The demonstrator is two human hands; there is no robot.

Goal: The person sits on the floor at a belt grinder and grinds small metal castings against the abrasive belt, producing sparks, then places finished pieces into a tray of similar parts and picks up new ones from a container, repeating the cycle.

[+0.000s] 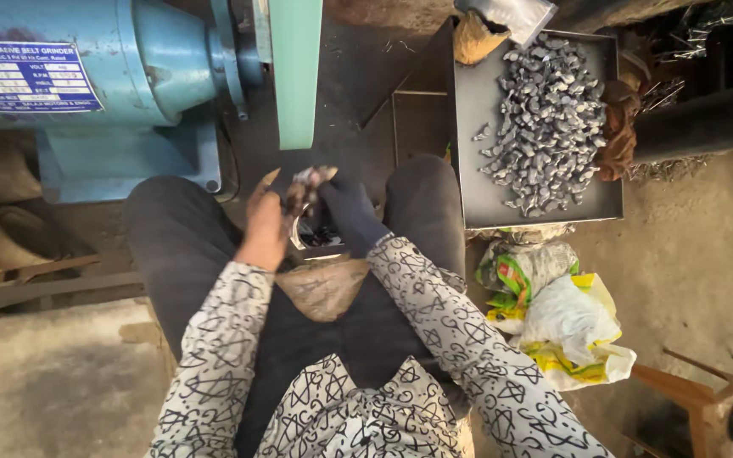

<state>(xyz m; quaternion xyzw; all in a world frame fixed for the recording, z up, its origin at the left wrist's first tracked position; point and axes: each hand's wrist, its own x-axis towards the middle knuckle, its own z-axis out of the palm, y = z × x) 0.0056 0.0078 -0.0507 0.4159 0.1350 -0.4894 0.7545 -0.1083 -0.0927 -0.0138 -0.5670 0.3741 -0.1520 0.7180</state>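
I sit with my knees apart in front of a blue belt grinder (112, 93) and its green belt (296, 72). My left hand (265, 225) is bare and grimy, and its fingers pinch a small grey metal piece (309, 178) held up over my lap. My right hand (351, 212) wears a dark glove. It rests against the same piece from the right, fingers curled. Below both hands, between my knees, a small container (322, 239) holding dark metal bits is partly hidden.
A grey metal tray (477, 178) at my right knee holds a heap of several small grey metal pieces (545, 119). Crumpled plastic bags (566, 322) lie on the floor to the right. A wooden stool corner (706, 407) shows at lower right. A brown cloth (324, 288) covers my lap.
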